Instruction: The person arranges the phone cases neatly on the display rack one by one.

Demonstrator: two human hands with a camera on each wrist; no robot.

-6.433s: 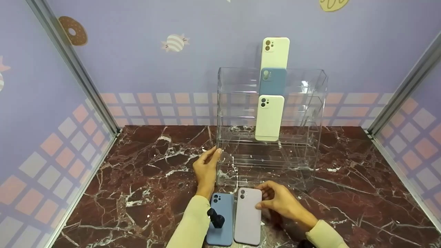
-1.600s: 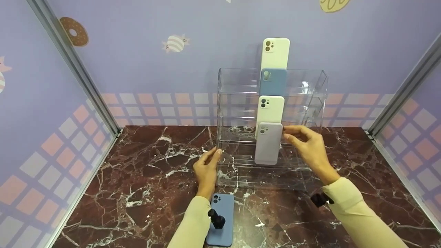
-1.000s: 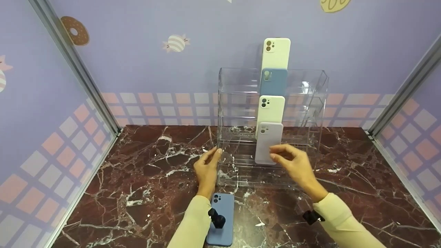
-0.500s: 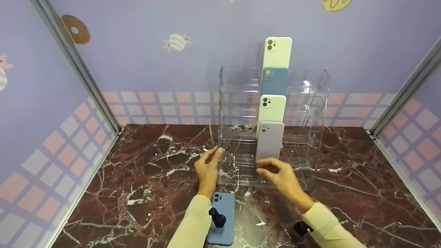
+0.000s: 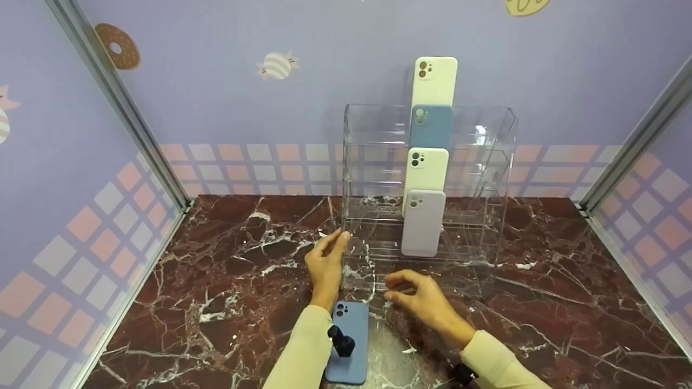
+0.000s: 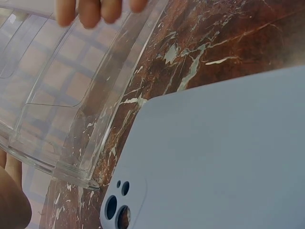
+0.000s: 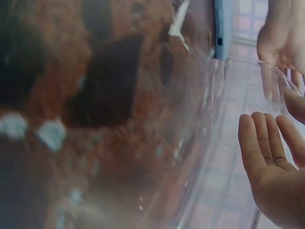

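My left hand (image 5: 324, 270) holds the left side edge of a clear acrylic tiered rack (image 5: 365, 273), thumb and fingertips at its panel. My right hand (image 5: 424, 302) is in front of the rack over the table, fingers loosely bent with nothing between them. In the right wrist view, its fingers (image 7: 250, 143) are parted from the thumb. A blue phone case (image 5: 354, 319) lies on the table beside my left forearm, camera cutouts toward the rack. In the rack, a light purple phone case (image 5: 423, 227) leans on the lowest of the filled tiers.
Above the purple case stand a white phone case (image 5: 430, 173), a blue one (image 5: 435, 129) and another white one (image 5: 438, 89), one per tier. The dark red marble table (image 5: 248, 313) is enclosed by patterned walls (image 5: 216, 81) with metal corner posts (image 5: 119, 108).
The light purple case went from the table into the rack, carried by my right hand. That hand then let go and came down and left toward the blue case. The left hand stayed put.
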